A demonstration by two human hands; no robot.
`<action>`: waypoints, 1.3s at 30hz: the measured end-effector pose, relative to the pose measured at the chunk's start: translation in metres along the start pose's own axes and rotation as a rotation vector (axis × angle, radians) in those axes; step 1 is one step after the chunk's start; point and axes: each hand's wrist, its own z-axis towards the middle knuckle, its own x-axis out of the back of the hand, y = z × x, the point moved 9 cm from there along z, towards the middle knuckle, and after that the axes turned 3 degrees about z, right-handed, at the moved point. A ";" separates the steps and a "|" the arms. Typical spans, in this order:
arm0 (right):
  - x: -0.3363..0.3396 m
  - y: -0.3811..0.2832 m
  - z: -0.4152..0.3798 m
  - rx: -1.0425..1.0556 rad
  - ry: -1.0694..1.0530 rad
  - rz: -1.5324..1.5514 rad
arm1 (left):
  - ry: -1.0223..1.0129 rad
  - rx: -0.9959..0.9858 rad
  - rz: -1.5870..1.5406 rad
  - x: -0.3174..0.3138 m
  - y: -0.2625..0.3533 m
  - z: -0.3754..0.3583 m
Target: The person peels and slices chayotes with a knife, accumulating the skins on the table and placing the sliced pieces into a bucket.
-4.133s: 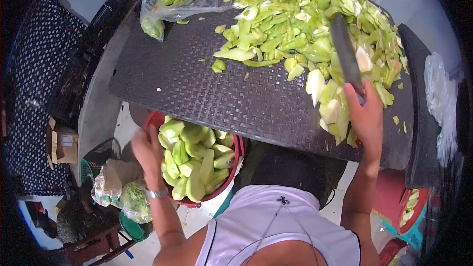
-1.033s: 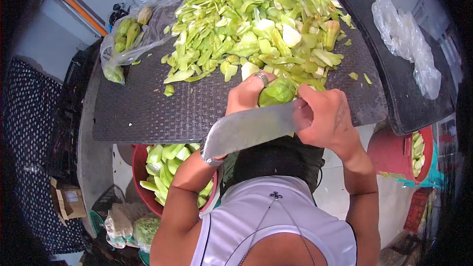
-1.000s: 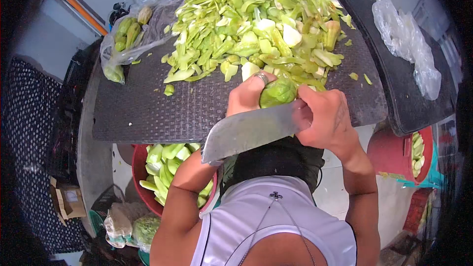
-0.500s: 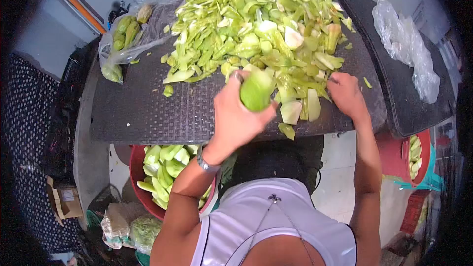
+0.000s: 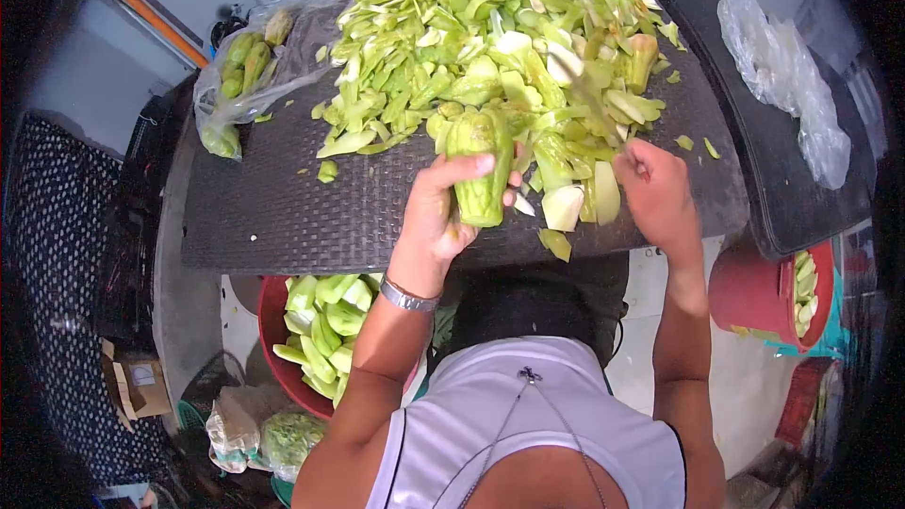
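Note:
In the middle, my left hand (image 5: 441, 200) grips a green, ridged chayote (image 5: 481, 165), thumb across its near side and fingertips showing on the right. To the right, my right hand (image 5: 657, 190) is closed in a fist around a knife, whose handle is hidden; its blade (image 5: 596, 104) is a faint grey blur pointing up and left over the peelings. Beyond both hands rises a large heap of green and whitish peelings (image 5: 443, 57). Several broader cut pieces, one a pale slice (image 5: 563, 208), lie between my hands near the table edge.
The heap lies on a dark woven-texture table (image 5: 311, 198). A clear bag of chayotes (image 5: 222, 99) is at left; a crumpled plastic bag (image 5: 787, 85) lies on the side table (image 5: 754, 174). Below stand a red tub (image 5: 269, 339) of peeled pieces and another red bucket (image 5: 754, 297).
My left hand has turned the chayote, so its ridged, unpeeled side faces me instead of the smooth green side. My right hand has rotated slightly and stays closed beside the peelings.

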 end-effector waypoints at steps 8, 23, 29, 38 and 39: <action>-0.025 -0.042 -0.024 0.266 -0.100 -0.086 | 0.015 -0.229 0.745 -0.012 0.001 -0.013; -0.037 -0.070 -0.035 0.482 -0.084 -0.275 | 0.016 -0.195 0.611 0.012 -0.029 0.006; -0.031 -0.048 -0.017 0.389 -0.029 -0.334 | -0.050 -0.173 0.589 -0.027 -0.011 -0.015; -0.006 0.035 0.030 -0.039 -0.068 -0.286 | 0.078 -0.098 0.361 -0.014 0.017 -0.013; -0.005 0.032 0.029 -0.027 -0.060 -0.270 | 0.037 -0.199 0.286 -0.015 0.031 -0.013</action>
